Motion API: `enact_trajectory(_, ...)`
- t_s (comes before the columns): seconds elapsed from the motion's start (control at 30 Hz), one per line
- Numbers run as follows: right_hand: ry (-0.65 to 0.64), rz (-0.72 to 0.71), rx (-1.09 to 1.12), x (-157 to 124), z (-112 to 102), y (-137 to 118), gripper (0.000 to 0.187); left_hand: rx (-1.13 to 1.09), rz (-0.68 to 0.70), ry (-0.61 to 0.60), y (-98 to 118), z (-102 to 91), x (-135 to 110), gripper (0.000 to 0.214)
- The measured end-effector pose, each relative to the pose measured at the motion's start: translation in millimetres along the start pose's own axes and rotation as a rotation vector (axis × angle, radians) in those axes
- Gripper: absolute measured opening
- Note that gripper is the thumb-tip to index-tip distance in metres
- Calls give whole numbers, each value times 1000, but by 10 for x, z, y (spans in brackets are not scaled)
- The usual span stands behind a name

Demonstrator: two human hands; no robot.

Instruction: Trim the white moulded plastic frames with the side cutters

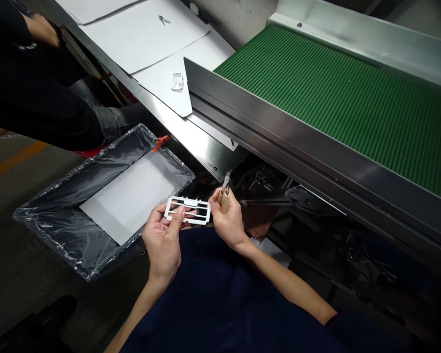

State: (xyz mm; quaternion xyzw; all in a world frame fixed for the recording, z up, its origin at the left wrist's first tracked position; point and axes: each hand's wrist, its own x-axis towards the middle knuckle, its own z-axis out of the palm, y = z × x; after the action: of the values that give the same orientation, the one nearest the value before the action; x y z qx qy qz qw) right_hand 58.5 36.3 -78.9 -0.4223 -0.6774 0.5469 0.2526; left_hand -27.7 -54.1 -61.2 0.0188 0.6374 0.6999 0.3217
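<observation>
Head view, left hand: pinching a white frame between thumb and fingers.
Right hand: wrapped around tan-handled nippers, tips pointing away.
White frame: between both hands, close by right fingertips.
Lined tray: left of fingers, white sheet inside.
Green belt: beyond fingers, rightward.
Reddish print: right of fingers, too small to read.

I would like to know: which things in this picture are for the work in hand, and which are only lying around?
In use:
white frame, in the left hand
tan-handled pliers, in the right hand

Apparently just lying about:
small grey object on the white sheets
clear-looking piece, nearer the green belt
</observation>
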Motion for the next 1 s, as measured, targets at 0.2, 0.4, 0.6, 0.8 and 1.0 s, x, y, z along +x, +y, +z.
enact_trajectory(0.2, -42, 163, 259, 88, -10, 114, 10, -66, -71, -36, 17, -34, 36, 21)
enact_trajectory(0.4, -35, 157, 206, 66, -105, 135, 15, -64, -103, -48, 48, -39, 46, 24)
enact_trajectory(0.6, -95, 157, 284, 20, -130, 52, 18, -44, -101, -49, 14, -25, 48, 24)
enact_trajectory(0.8, 18, 115, 231, -10, -24, 4, 14, 11, -34, -23, -27, 14, -26, 23)
enact_trajectory(1.0, -18, 253, 524, 57, 40, 76, 17, -22, -36, 5, -46, 17, -104, 24)
